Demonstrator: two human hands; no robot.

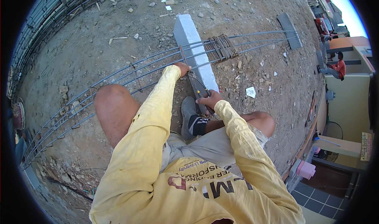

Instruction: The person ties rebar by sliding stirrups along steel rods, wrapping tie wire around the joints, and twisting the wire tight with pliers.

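Long steel bars [156, 59] with square stirrups run across the view and rest on a pale concrete block [196, 50]. A bunch of stirrups [223, 48] sits close together on the bars just right of the block. At the near bar, beside a stirrup and the block's left edge, my left hand [183, 69] has its fingers closed; whatever they hold is too small to make out. Lower down, my right hand [211, 99] is closed round dark pliers [203, 92] with yellow marks, beside the near end of the block.
Another grey block [289, 30] supports the bars' far right end. More steel cages [51, 16] lie at the upper left. Stones and white scraps [250, 91] are scattered on the dirt. A person in a red shirt [340, 67] sits by the building at the right.
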